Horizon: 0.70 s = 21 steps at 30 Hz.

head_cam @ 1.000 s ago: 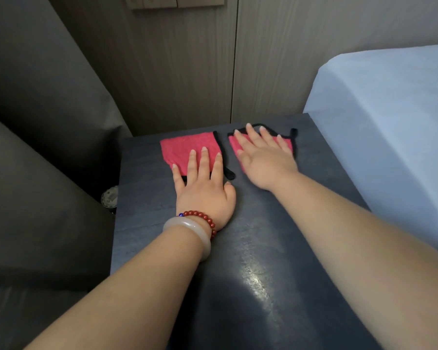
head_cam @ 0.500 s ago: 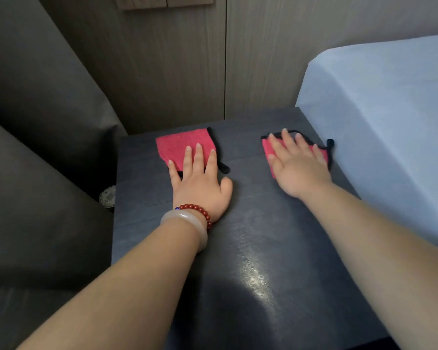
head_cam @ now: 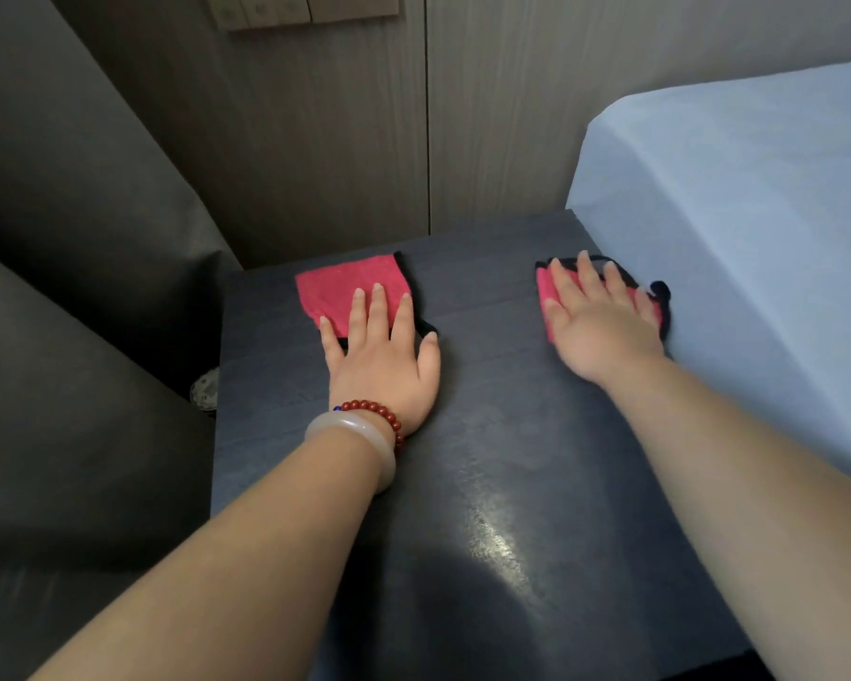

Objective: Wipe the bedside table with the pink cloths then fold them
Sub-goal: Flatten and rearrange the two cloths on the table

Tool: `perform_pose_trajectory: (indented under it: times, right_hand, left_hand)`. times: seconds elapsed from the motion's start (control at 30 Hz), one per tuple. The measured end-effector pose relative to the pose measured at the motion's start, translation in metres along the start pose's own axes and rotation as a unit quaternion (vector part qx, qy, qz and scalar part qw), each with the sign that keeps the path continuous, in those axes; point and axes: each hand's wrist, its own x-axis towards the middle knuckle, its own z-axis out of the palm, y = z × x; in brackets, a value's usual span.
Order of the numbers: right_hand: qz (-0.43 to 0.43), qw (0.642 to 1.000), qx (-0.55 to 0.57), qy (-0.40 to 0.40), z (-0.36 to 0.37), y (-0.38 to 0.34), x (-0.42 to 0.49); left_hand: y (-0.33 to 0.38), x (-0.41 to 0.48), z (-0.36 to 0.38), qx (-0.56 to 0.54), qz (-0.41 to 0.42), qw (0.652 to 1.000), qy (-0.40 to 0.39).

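Head view, looking down: a dark bedside table (head_cam: 487, 484) stands between a grey padded seat (head_cam: 70, 385) and a pale blue bed (head_cam: 733, 238). The left hand (head_cam: 382, 356) lies flat, fingers straight, pressing the left pink cloth (head_cam: 337, 290) near the table's back edge. The right hand (head_cam: 603, 321), fingers spread, presses the right pink cloth (head_cam: 544, 287) just beside the bed. The cloths lie well apart.

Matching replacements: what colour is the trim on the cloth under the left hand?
Black trim, on the pink left cloth; head view.
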Motion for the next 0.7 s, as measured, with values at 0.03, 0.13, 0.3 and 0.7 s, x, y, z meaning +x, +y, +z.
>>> perform_pose_trajectory:
  times: [0.03,0.13,0.3,0.7]
  right_hand:
    - [0.021,1.0,0.004,0.0,0.0,-0.001,0.0]
    - [-0.023,0.999,0.018,0.019,0.011,-0.045,-0.026]
    - [-0.153,0.988,0.004,0.028,0.016,-0.052,-0.048]
    - [-0.165,0.986,0.025,0.023,0.028,-0.078,-0.098]
  left_hand:
    - [0.0,0.001,0.0,0.0,-0.001,1.0,0.0]
    - [0.0,0.001,0.0,0.001,-0.003,1.0,-0.008]
    - [0.002,-0.004,-0.003,-0.038,0.002,0.999,0.004]
    - [0.008,-0.034,-0.013,-0.112,0.017,0.993,-0.024]
